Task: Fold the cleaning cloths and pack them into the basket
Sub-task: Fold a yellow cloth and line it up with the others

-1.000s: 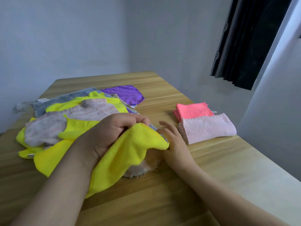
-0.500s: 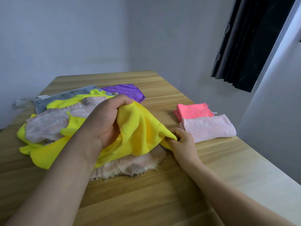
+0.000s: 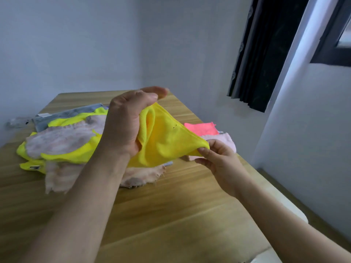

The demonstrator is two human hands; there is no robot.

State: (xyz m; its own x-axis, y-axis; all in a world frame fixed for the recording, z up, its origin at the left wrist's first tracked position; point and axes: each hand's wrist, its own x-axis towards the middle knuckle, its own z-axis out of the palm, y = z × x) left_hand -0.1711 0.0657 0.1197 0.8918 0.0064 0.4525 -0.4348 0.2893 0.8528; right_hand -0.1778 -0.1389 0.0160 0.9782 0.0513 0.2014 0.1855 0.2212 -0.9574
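Yellow cloth hangs lifted above the desk's left-side pile: your left hand bunches its upper part, your right hand pinches one corner.

A yellow cloth is held above a wooden table, bunched in the left hand and pinched at one corner by the right hand. An unfolded pile is seen at left. Folded coral and pink cloths are partly hidden behind the yellow cloth.
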